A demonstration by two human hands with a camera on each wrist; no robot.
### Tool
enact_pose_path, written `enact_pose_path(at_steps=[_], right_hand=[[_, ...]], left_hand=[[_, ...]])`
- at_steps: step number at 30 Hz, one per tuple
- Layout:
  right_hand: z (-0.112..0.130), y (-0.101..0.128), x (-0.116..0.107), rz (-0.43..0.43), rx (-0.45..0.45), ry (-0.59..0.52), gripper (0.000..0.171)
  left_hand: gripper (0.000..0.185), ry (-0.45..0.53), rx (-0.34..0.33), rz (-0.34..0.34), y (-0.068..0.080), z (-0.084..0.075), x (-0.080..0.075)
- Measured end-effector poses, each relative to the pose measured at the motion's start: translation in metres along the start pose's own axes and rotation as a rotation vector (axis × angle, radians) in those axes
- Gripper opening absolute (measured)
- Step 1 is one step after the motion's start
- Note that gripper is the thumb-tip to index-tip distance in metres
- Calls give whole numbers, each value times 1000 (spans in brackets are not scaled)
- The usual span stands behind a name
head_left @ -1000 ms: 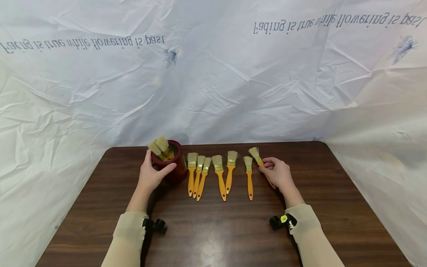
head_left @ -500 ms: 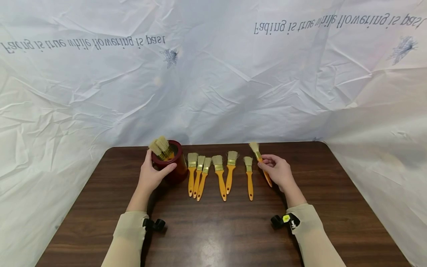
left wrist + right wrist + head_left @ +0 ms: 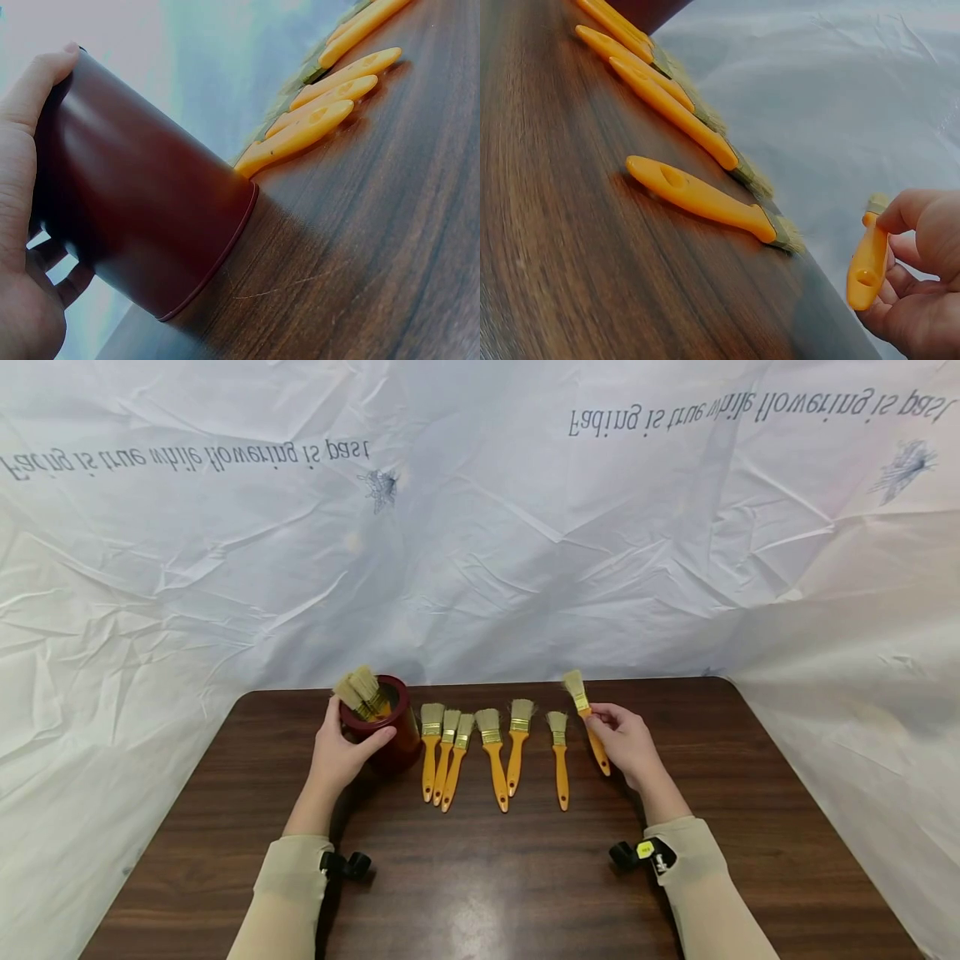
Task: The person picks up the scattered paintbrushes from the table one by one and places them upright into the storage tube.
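A: Your left hand (image 3: 341, 760), spread wide, curves round the dark red pot (image 3: 403, 739) near the far left corner of the tabletop (image 3: 480, 877); some brushes (image 3: 365, 689) lean inside it

B: And your right hand (image 3: 626, 743), nearly closed, pinches a yellow-handled brush (image 3: 598, 752), its bristles (image 3: 573, 681) toward the far edge; six loose brushes (image 3: 497, 772) lie between your two hands, at slightly different angles

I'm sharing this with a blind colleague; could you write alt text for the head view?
A person's right hand pinches a yellow-handled paintbrush, and their left hand grips a dark red cup holding more brushes. Between the hands, six other paintbrushes lie in a row on a wood-grain table backed by white sheeting.
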State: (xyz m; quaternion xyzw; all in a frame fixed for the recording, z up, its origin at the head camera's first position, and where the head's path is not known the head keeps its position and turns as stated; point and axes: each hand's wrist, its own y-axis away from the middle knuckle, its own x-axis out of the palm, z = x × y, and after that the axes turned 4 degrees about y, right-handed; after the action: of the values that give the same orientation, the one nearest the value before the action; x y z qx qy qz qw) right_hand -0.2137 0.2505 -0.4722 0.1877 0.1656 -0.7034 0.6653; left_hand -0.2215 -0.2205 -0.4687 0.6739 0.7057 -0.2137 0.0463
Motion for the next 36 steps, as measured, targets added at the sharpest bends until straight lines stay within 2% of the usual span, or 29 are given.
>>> enact_pose_path(at_steps=[10,17,21,25,31,33,36], right_hand=[[11,-1,3,-27,-48,-74,43],[41,-3,12,-8,-95,-260,42],[76,-10,22,17,-122,-299,42],[124,-21,38,41,-173,-337,39],[195,-34,78,111,-345,-421,31],[213,-35,96,123,-399,-409,29],[230,-33,121,141,-449,-326,26]], left_hand=[[105,4,3,-1,0,1,-1],[104,3,6,-4,0,2,-1],[102,-1,20,-7,0,3,-1],[101,2,33,-4,-1,4,-1],[99,9,35,-2,-1,5,-1],[100,11,31,-2,-1,5,-1],[99,15,29,-4,-1,4,-1]])
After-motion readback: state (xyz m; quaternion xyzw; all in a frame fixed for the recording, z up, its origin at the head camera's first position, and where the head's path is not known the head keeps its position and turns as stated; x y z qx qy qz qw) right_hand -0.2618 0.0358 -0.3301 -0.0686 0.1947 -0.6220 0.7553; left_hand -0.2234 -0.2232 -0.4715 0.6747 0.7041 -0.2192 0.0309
